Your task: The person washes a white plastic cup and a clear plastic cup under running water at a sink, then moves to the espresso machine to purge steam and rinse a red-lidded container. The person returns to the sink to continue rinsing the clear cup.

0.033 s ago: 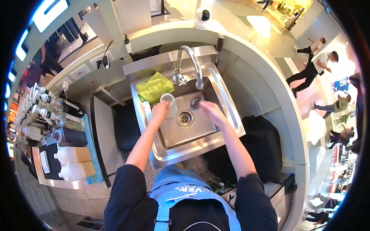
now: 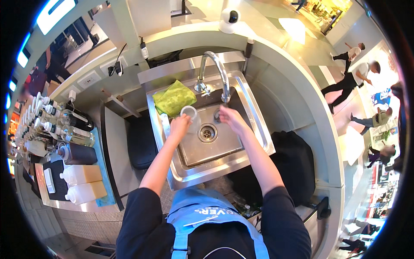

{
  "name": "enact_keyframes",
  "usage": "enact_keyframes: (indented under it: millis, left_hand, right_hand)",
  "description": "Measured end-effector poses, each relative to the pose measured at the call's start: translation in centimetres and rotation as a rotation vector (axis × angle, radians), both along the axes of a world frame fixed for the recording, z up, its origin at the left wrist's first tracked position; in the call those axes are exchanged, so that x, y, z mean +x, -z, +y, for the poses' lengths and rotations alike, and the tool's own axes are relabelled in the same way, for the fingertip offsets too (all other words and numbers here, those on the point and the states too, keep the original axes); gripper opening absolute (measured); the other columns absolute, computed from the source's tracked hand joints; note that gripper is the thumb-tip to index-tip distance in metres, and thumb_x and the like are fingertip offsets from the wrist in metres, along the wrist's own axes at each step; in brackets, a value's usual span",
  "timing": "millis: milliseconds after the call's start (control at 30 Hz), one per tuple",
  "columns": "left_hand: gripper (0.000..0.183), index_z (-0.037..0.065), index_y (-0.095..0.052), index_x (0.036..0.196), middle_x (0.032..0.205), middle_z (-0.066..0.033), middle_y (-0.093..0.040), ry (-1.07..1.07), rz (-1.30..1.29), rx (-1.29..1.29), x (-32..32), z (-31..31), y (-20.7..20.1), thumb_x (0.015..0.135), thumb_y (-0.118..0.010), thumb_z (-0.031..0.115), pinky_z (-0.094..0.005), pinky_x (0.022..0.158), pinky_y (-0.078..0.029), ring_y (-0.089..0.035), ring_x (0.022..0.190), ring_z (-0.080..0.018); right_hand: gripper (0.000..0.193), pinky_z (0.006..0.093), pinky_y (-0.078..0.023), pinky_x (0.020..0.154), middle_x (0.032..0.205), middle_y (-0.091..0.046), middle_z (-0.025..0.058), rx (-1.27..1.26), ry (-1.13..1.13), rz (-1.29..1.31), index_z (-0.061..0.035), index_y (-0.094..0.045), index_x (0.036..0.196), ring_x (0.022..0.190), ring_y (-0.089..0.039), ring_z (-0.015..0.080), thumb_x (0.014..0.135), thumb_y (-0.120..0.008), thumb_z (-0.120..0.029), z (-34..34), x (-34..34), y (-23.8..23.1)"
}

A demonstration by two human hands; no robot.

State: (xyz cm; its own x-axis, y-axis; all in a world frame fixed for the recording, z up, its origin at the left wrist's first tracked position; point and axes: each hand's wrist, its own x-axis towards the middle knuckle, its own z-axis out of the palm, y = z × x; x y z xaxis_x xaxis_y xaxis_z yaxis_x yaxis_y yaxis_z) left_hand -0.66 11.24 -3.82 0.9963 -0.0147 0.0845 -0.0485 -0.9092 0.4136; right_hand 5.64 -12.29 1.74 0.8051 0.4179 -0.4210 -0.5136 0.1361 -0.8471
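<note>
Item: clear plastic cup, tipped on its side with the mouth toward the far left, held over the far-left part of the basin. My left hand is closed round its lower wall. My right hand sits just under the spout of the curved tap, fingers curled around something small and dark; I cannot tell what, nor whether water is running.

Progress, as I judge it: rinsing is under way, the cup not yet set down anywhere, and no other washed pieces show in the basin.

Surroundings: steel sink with its round drain between my hands. A green cloth is draped over the far-left rim. On the left counter stand two pale squeeze bottles, a dark canister and a row of syrup bottles, their labels too small to read. A black bag lies right of the sink. People walk at far right.

Hidden: my apron covers the counter's near edge.
</note>
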Motion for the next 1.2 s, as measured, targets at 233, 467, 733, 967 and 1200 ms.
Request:
enact_keyframes:
  millis: [233, 467, 733, 967, 1200]
  left_hand:
    - [0.023, 0.005, -0.06, 0.086, 0.083, -0.0094, -0.056, 0.042, 0.047, -0.337, -1.3, 0.1, -2.1, 0.081, -0.056, 0.027, -0.04, 0.065, -0.043, -0.056, 0.077, -0.0295]
    - [0.026, 0.007, -0.063, 0.081, 0.08, -0.0099, -0.055, 0.13, 0.171, -0.27, 1.3, -3.4, -3.1, 0.08, -0.056, 0.031, -0.0396, 0.067, -0.042, -0.055, 0.074, -0.0302]
    - [0.03, 0.007, -0.066, 0.075, 0.075, -0.0097, -0.061, 0.019, -0.302, -0.172, 5.8, -9.8, -3.8, 0.082, -0.053, 0.033, -0.0375, 0.081, -0.034, -0.057, 0.078, -0.0274]
    - [0.034, 0.001, -0.061, 0.083, 0.074, -0.0166, -0.062, -0.165, 0.327, -0.191, 6.2, -10.5, -3.0, 0.083, -0.047, 0.032, -0.0422, 0.073, -0.044, -0.059, 0.075, -0.0344]
    - [0.021, -0.005, -0.056, 0.086, 0.077, -0.0196, -0.062, -0.147, 0.441, -0.56, 6.4, -9.3, -2.6, 0.08, -0.048, 0.013, -0.0384, 0.068, -0.047, -0.062, 0.075, -0.0294]
  right_hand:
    - [0.022, 0.0281, -0.036, 0.062, 0.083, -0.052, 0.0036, -0.444, 0.279, -0.6, -0.0054, -0.055, 0.082, 0.074, -0.047, 0.0152, 0.072, -0.067, -0.021, 9.3, 8.9, 7.4]
    - [0.058, 0.0415, -0.035, 0.088, 0.108, -0.046, 0.0207, -0.834, 0.109, -1.207, -0.0041, -0.039, 0.124, 0.101, -0.046, 0.0314, 0.076, -0.064, -0.025, 5.4, 8.4, 8.1]
    - [0.084, 0.0363, -0.029, 0.099, 0.135, -0.032, 0.0166, -0.141, -0.242, -0.333, -0.0009, -0.031, 0.13, 0.125, -0.031, 0.0254, 0.072, -0.063, -0.052, -1.5, 1.7, 8.1]
    - [0.094, 0.0369, -0.032, 0.098, 0.13, -0.033, 0.0201, -0.356, -0.319, -0.736, -0.0009, -0.022, 0.132, 0.121, -0.034, 0.0309, 0.06, -0.077, -0.028, 0.5, 0.4, 7.5]
    - [0.052, 0.0362, -0.04, 0.089, 0.123, -0.042, 0.0184, -0.108, -0.073, -0.573, 0.0004, -0.039, 0.123, 0.112, -0.044, 0.0283, 0.08, -0.051, -0.026, 2.0, 0.1, 8.4]
